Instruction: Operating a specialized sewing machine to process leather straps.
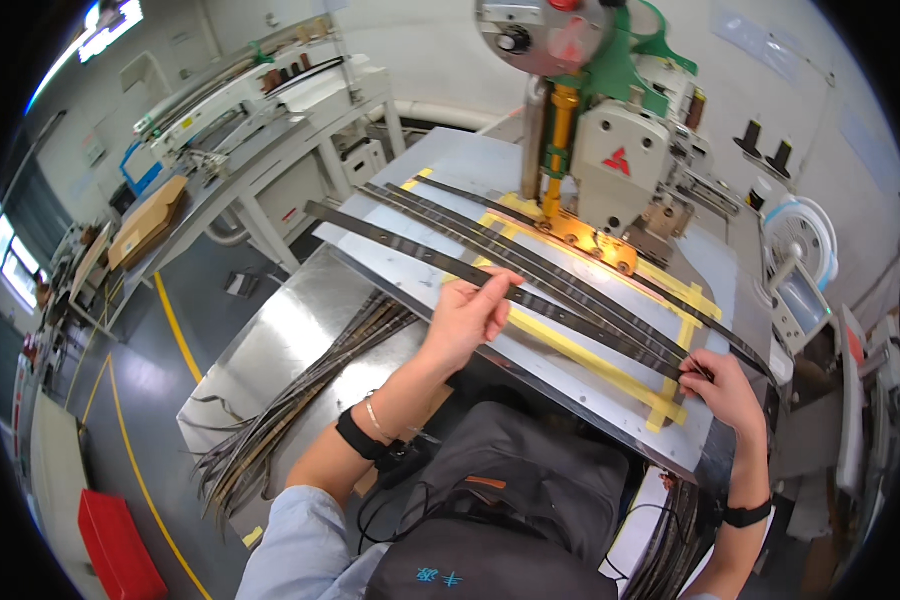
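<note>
My left hand (472,316) pinches a long, dark, flat strip (400,244) with faint marks along it, near its middle. At the strip's right end my right hand (722,390) is closed, its fingertips on the end. The strip slants across the near part of a pale work plate (450,150). Just beyond it, more dark strips (560,283) lie side by side, their right ends converging near my right hand. Another dark strip (670,296) runs under the lit head of an industrial sewing machine (615,160), within a frame of yellow tape (560,350).
A bundle of dark strips (310,375) hangs over a metal side table (260,330) at left. More strips (670,540) are gathered low at right. A fan (800,240) and a small screen (800,305) stand right of the machine. A red bin (120,545) sits on the floor.
</note>
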A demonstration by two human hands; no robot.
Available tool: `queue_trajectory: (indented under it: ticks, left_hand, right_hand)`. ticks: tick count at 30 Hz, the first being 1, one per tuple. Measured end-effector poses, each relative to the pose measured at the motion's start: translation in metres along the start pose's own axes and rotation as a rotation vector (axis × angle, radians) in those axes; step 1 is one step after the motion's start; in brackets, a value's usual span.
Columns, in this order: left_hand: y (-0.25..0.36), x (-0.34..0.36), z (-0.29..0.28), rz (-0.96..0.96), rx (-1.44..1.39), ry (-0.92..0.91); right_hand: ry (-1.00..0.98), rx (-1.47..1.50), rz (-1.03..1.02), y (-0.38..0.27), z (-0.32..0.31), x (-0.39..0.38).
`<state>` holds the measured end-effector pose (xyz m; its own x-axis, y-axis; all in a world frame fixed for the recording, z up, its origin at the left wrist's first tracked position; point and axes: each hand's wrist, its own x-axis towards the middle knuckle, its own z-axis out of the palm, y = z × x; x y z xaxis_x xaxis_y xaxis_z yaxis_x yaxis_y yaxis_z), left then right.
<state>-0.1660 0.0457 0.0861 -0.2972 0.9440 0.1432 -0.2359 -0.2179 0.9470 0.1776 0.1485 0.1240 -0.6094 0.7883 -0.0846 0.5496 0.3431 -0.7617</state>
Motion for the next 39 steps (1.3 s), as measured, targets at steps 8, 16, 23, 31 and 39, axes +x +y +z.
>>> queue_trajectory:
  ticks: [8, 16, 23, 31, 39]
  left_hand:
    - [-0.002, 0.007, -0.007, -0.056, -0.073, 0.001]
    - [-0.012, 0.016, -0.015, -0.04, -0.201, -0.057]
    - [-0.025, 0.016, -0.008, 0.048, -0.277, -0.083]
    - [-0.029, 0.01, -0.004, 0.192, -0.369, -0.258]
    - [-0.031, 0.004, -0.018, 0.23, -0.239, -0.235]
  right_hand:
    - [0.002, 0.007, -0.005, 0.001, 0.001, 0.002]
    - [0.03, -0.079, -0.014, 0.0, 0.005, -0.002]
    - [0.149, -0.339, -0.089, 0.002, 0.008, -0.02]
    - [0.303, -0.389, -0.172, 0.032, 0.018, -0.025]
    - [0.449, -0.499, -0.28, 0.024, 0.025, -0.033]
